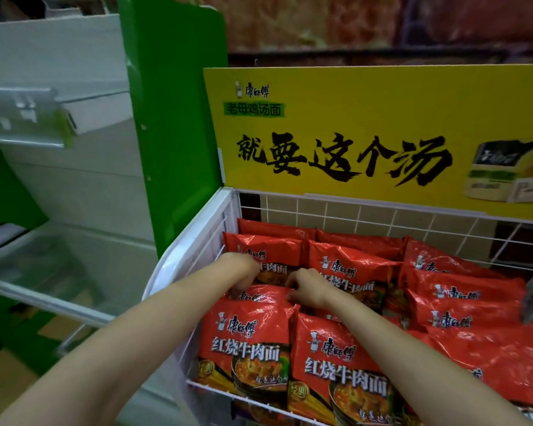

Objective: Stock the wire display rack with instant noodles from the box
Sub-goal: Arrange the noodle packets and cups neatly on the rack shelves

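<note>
Bare forearms reach in from the lower edge of the view, and between them the nearest row of red noodle packs is seen standing on edge against the front wire of the wire display rack [228, 207]. From the left: a green upright panel [173, 118] stands beside the rack, with grey shelving [59, 87] further left.

The left hand [243, 272] is lowered into the left column of the basket, its fingers curled down over the top edge of a red noodle pack [259, 295] that sits between the back pack and the front-left pack [246, 342]. The pack seems to be pinched there, though the fingertips are hidden behind its edge, so the hold cannot be told for certain. The right hand [308, 287] is placed just beside it on the same pack's upper right edge, fingers bent and pressed on the foil; again the tips are hidden.

Both hands are judged to be set at the top edge so that the pack can be pushed down and squared into its slot, label facing forward like its neighbours. The front-right pack [342, 364] leans against the front wire, which keeps the row upright.

Further right, more red packs [462, 290] are laid overlapping and flatter. Above the back wire a yellow sign [382, 133] is fixed. No box is seen from here.
</note>
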The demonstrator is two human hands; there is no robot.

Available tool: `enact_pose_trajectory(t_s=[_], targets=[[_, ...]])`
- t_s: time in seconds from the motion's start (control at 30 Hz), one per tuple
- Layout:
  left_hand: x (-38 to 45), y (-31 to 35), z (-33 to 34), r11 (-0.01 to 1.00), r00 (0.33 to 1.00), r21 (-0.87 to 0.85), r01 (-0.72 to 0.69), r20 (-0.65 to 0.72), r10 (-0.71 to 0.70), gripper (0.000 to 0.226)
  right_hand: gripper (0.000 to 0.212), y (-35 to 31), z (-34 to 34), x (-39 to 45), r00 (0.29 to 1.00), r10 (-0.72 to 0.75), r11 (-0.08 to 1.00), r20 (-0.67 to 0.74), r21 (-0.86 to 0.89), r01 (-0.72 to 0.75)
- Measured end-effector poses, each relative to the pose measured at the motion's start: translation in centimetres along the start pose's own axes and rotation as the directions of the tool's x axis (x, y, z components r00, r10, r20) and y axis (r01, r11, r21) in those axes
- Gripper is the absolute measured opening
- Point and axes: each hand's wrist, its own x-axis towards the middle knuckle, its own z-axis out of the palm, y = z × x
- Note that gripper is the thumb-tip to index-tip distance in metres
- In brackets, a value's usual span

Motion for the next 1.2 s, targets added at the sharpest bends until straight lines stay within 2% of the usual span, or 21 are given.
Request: enact_pose_trajectory(t_s=[0.1,0.17,0.23,0.3,0.37,0.47,0.53,0.57,0.6,0.63,0.67,0.7,0.73,0.77,0.93,1.07,1.13,1.2], targets=[[-1.1,-0.3,-1.9,0.992,0.995,0.125,0.010,-0.102,0.003,0.063,0.017,-0.1,-1.5,-0.7,0.973,-0.067,0.995,-0.223,0.055,0.081],[-1.6,-1.2,-2.9,0.987,0.975,0.155,0.036,-0.221,-0.001,0.052,0.016,-0.5,-2.6,-1.3,0.897,-0.115,0.989,-0.426,0.031,0.141],[-2.0,-2.5,-3.6,0.985,0.941,0.156,0.069,-0.337,-0.012,0.045,0.016,-0.9,-3.4,-1.6,0.805,-0.156,0.979,-0.573,0.017,0.203],[-2.1,-3.5,-3.8,0.991,0.919,0.105,0.089,-0.392,-0.041,0.045,0.018,-1.0,-3.7,-1.8,0.767,-0.188,0.972,-0.613,-0.003,0.236],[-2.1,-4.0,-3.7,0.996,0.916,0.036,0.080,-0.396,-0.059,0.047,0.022,-0.7,-3.8,-2.2,0.770,-0.218,0.964,-0.599,-0.011,0.265],[-1.9,-4.7,-3.7,0.990,0.897,-0.142,-0.017,-0.440,-0.048,0.034,0.019,-0.1,-3.7,-3.0,0.724,-0.232,0.951,-0.649,0.006,0.310],[-2.0,-5.1,-3.7,0.932,0.906,-0.339,-0.129,-0.423,-0.029,0.023,0.012,0.2,-3.7,-3.5,0.714,-0.214,0.954,-0.666,0.014,0.298],[-2.0,-5.2,-3.8,0.874,0.922,-0.447,-0.188,-0.387,0.000,0.019,0.011,0.3,-3.8,-3.7,0.758,-0.207,0.962,-0.619,0.014,0.274],[-2.1,-5.2,-3.9,0.811,0.938,-0.536,-0.233,-0.345,0.041,0.015,0.012,0.3,-3.8,-3.8,0.836,-0.195,0.971,-0.513,0.021,0.240],[-2.2,-5.2,-3.9,0.767,0.948,-0.588,-0.257,-0.307,0.082,0.012,0.015,0.2,-3.8,-3.9,0.925,-0.173,0.980,-0.338,0.033,0.196],[-2.2,-5.2,-3.8,0.753,0.956,-0.604,-0.261,-0.272,0.114,0.010,0.019,0.0,-3.6,-3.9,0.979,-0.148,0.987,-0.138,0.035,0.154],[-2.1,-5.1,-3.8,0.757,0.962,-0.602,-0.256,-0.236,0.138,0.013,0.022,-0.2,-3.2,-3.8,0.992,-0.122,0.992,0.036,0.020,0.122],[-2.0,-5.1,-3.7,0.768,0.968,-0.593,-0.242,-0.201,0.150,0.017,0.024,-0.5,-2.7,-3.6,0.984,-0.094,0.996,0.154,0.002,0.094],[-1.9,-5.1,-3.5,0.778,0.973,-0.586,-0.225,-0.168,0.155,0.019,0.026,-0.8,-2.1,-3.3,0.976,-0.064,0.998,0.209,-0.006,0.066],[-1.5,-5.4,-3.1,0.790,0.981,-0.582,-0.193,-0.127,0.146,0.021,0.029,-2.1,-0.6,-2.1,0.981,0.049,0.997,0.190,0.054,-0.060],[-1.6,-5.1,-3.1,0.770,0.983,-0.611,-0.186,-0.106,0.153,0.023,0.036,-2.2,-0.8,-2.3,0.956,0.081,0.986,0.284,0.117,-0.118],[-1.7,-5.1,-3.2,0.761,0.983,-0.623,-0.180,-0.087,0.162,0.026,0.022,-2.4,-1.1,-2.5,0.955,0.023,0.986,0.297,0.152,-0.071],[-1.8,-5.2,-3.3,0.758,0.982,-0.628,-0.179,-0.067,0.176,0.037,0.013,-2.7,-1.5,-2.7,0.978,-0.076,0.979,0.193,0.199,0.037]])
